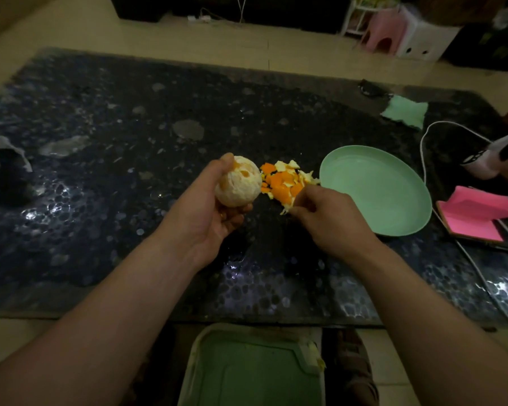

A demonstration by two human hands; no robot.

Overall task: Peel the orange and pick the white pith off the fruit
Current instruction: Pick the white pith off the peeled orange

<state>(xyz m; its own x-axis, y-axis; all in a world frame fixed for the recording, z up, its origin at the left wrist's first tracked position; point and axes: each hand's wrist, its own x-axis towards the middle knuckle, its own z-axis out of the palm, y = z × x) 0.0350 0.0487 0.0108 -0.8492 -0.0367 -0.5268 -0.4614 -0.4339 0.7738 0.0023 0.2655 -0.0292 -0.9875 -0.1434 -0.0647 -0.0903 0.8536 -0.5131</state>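
Near the middle of the dark table (115, 159), the left hand (208, 212) wraps around the orange (238, 183), nearly all peeled. At its 3 o'clock, the right hand (329, 218) pinches a white bit beside the peel pile (285, 180). A green plate (376, 189) sits farther right.

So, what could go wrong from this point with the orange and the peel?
1. The left hand holds the peeled orange only at its fingertips above the table; it could slip and roll away.
2. The peel pile lies on the bare table beside the green plate, so the right hand, dropping a scrap there, may scatter pieces.
3. Much white pith remains; rough picking may tear the segments.
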